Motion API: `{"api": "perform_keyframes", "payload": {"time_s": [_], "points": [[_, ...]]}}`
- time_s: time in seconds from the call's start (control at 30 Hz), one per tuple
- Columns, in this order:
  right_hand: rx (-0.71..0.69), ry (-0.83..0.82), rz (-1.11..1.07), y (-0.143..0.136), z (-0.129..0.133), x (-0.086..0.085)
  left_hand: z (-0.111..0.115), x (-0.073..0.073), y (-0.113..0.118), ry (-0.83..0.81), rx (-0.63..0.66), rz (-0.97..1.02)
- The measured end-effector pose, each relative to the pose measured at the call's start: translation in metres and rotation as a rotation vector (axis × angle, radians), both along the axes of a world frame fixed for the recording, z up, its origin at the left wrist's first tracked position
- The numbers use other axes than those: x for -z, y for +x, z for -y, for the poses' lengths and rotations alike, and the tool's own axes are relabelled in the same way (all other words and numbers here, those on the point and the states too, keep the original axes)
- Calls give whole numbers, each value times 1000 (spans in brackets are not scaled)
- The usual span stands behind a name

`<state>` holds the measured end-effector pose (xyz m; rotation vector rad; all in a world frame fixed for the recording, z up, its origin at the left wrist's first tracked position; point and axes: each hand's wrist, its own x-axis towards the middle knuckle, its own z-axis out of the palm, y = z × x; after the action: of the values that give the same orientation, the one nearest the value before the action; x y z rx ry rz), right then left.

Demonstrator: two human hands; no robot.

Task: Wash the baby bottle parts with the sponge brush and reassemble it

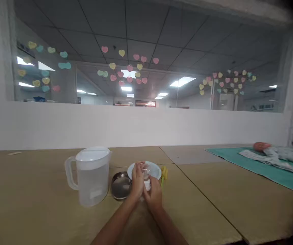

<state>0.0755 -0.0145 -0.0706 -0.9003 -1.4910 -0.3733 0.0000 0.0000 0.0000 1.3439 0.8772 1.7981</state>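
Both hands meet around a small clear object with a white ribbed lower part (147, 184), in front of a pale blue-white plate (156, 169). My left hand (137, 180) wraps its left side, fingers closed and pointing up. My right hand (153, 194) pinches the white lower part from the right. The exact kind of object is too small to tell. A shiny metal dish (121, 185) lies just left of my left hand. Right of the plate is a yellow flower-like item (164, 172) with a green stem.
A large translucent lidded pitcher (92, 180) stands left of the metal dish, its handle to the left. On the far right, a teal mat (228, 153) bears a patterned white cloth (286, 156) and a reddish item (261, 146). A low white wall (136, 126) with glass above runs behind the table.
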Motion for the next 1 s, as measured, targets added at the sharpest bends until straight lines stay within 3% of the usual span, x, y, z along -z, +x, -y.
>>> {"api": "perform_keyframes", "payload": {"time_s": [0.27,0.6,1.0], "points": [[-12,-96,-89,-4,-3,4,20,4,-8,332,-128,-397],[-92,-78,-113,-3,0,2,19,22,-22,343,-183,-642],[-188,-73,-144,14,3,8,20,47,-27,310,-168,-660]]}}
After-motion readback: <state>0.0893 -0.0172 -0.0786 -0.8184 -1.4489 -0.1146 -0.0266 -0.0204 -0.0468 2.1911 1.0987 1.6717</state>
